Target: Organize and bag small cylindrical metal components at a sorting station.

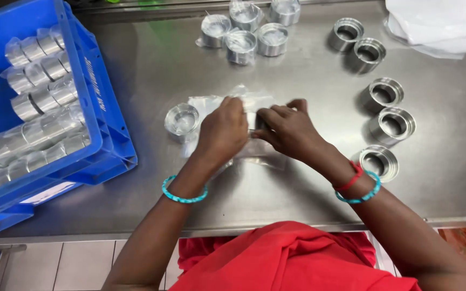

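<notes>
My left hand (223, 129) and my right hand (287, 129) meet over a clear plastic bag (244, 102) lying on the steel table (152, 183). Both pinch the bag, and a metal ring (257, 122) shows only partly between my fingers. One bagged metal ring (182, 120) stands just left of my left hand. Several bare metal rings, such as one (392, 125) to the right, stand in a curved row beside my right hand.
A blue crate (95, 97) at the left holds rows of bagged rings (39, 97). Several bagged rings (242, 44) stand at the table's far middle. A heap of white plastic bags (438, 24) lies at the far right. The table's front edge (297, 226) runs near my body.
</notes>
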